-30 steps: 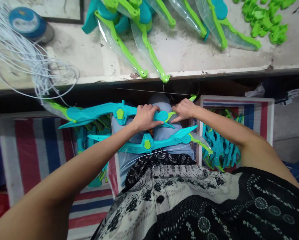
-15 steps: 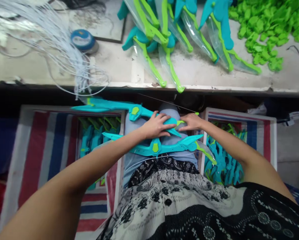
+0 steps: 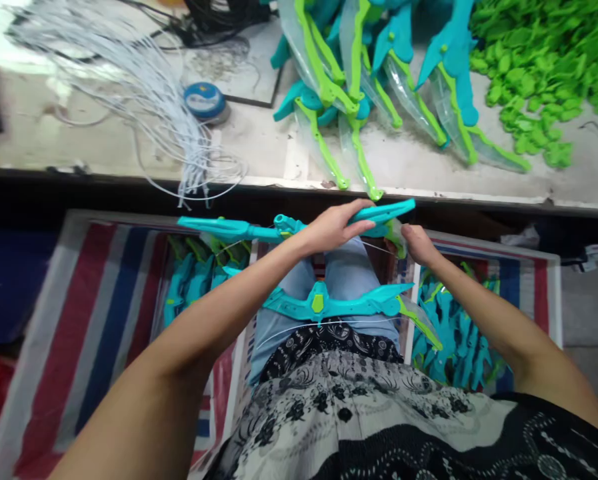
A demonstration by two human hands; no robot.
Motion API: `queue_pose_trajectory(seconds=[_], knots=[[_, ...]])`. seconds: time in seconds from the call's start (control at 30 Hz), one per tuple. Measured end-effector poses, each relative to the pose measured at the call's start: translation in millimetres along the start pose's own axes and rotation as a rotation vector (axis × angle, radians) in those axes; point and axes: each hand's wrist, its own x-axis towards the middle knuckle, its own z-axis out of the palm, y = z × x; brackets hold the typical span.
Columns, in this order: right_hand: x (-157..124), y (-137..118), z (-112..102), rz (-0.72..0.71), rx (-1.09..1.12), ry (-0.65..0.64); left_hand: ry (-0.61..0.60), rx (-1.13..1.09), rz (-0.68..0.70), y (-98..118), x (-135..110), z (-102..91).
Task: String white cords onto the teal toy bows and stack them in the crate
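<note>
Above my lap, a teal toy bow (image 3: 233,228) lies crosswise. My left hand (image 3: 336,225) grips its right part, the thumb and fingers wrapped around the limb. At the bow's right end, my right hand (image 3: 419,244) is closed at the clear and green tip piece (image 3: 397,237); its fingertips are partly hidden. A thin white string runs below the held bow. Across my thighs rests a second teal toy bow (image 3: 349,308) with a green centre badge, a clear-and-green right tip and its own white string.
Striped boxes stand on both sides, the left box (image 3: 96,320) and right box (image 3: 541,287) holding more bow parts. On the table (image 3: 263,157) lie white strings (image 3: 179,133), a blue round container (image 3: 203,101), teal-green bow limbs (image 3: 403,80) and a pile of green pieces (image 3: 543,73).
The held bow has turned over, its green badge no longer facing me. Both hands have shifted right and slightly up in view, and my right hand is now at the tip.
</note>
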Motion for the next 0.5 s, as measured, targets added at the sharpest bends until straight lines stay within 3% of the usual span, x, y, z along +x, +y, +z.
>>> queue_pose_trajectory(seconds=[0.13,0.23,0.37,0.5], knots=[[-14,-20,0,0.003,0.137,0.111,0.045,-0.002,0.040,38,8,-31.1],[-21,-33,-11,0.113,0.137,0.055,-0.032,0.041,-0.013,47,16,-34.7],[-29,-27,-22,0.352,0.024,-0.083,-0.230,0.053,-0.137,22,26,2.7],[-35,6,-12,0.434,-0.136,0.081,-0.362,-0.017,-0.223,-9,34,46.4]])
